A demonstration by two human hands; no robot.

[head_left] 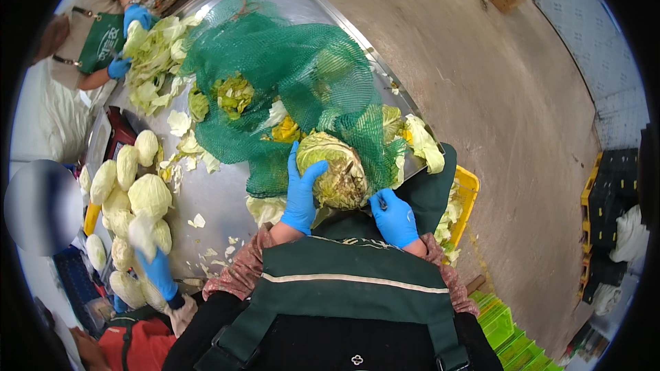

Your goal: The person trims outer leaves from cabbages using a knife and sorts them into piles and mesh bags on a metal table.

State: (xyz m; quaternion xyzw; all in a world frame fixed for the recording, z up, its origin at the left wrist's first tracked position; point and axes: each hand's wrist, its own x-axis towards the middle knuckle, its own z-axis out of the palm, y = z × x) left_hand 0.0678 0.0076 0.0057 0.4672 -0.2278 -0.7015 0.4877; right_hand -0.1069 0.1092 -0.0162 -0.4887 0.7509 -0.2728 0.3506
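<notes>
Bracing the browned cabbage (335, 173) at the near edge of the metal table (218, 196), against the green net (265, 58), my left hand (301, 196) spreads wide along its left side. My right hand (395, 218), near its lower right, curls tightly around a small dark object (383, 203), mostly hidden.

Open tabletop (225, 196) between left grip (300, 196) and cabbage pile (150, 196), green netting (275, 62) blocking ahead
</notes>
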